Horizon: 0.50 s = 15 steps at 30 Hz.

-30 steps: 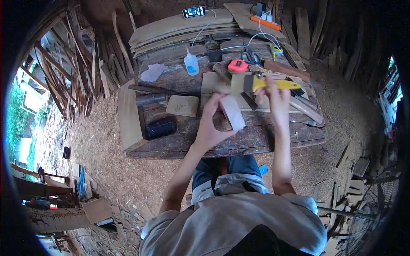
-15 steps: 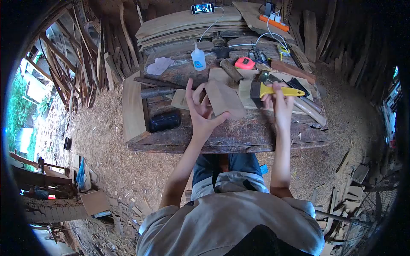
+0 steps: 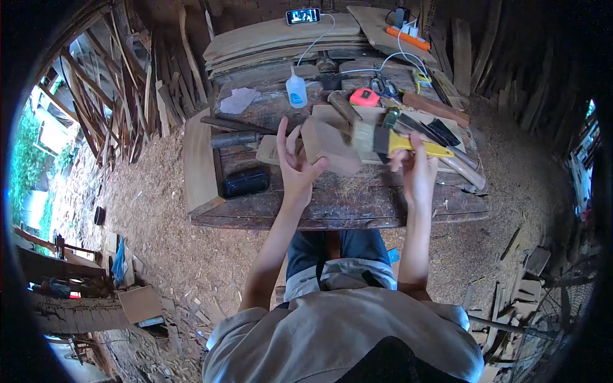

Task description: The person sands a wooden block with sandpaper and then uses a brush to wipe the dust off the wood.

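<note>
My left hand (image 3: pixel 297 171) grips a pale wooden block (image 3: pixel 328 148) and keeps it tilted over the front of the workbench (image 3: pixel 357 214). In my right hand (image 3: pixel 417 165) is a paintbrush (image 3: pixel 429 147) with a yellow handle, a dark ferrule and light bristles. The bristles point left and come right up to the block's right side, a little blurred by motion. Wood shavings lie on the bench below the two. Another flat piece of wood (image 3: pixel 268 149) shows behind my left wrist, partly covered by my fingers.
A black case (image 3: pixel 246 182) and dark metal tools (image 3: pixel 235 138) lie left. Behind stand a glue bottle (image 3: pixel 296 90) and a red tape measure (image 3: pixel 364 97). Wooden-handled tools (image 3: pixel 465 171) are at right. A phone (image 3: pixel 303 16) with a white cable tops the stacked boards (image 3: pixel 281 38).
The brush has moved left, so its bristles are now at the block's side. The block has shifted slightly left and turned, showing more of its edge; my left thumb has drawn in.
</note>
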Tool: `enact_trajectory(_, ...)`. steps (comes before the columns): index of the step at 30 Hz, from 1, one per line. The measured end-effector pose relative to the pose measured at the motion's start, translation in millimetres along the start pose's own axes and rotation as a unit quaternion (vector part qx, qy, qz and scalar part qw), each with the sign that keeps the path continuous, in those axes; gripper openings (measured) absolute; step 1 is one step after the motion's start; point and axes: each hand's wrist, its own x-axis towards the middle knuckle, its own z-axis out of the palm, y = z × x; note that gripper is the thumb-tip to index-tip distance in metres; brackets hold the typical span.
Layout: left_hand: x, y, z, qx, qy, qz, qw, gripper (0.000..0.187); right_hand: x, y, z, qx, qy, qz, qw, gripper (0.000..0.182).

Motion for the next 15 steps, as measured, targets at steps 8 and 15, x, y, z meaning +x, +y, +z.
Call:
enact_trajectory(8,-1.1,8.1,-6.0,-0.006,0.023,0.032,0.999,0.116,-3.0,32.1,6.5,-0.037,-0.008,0.045,0.998,0.028)
enact_trajectory(15,0.0,-6.1,-16.3,0.001,0.033,-0.024,0.999,0.100,-14.1,-1.1,22.1,0.066,-0.071,0.007,0.995,0.029)
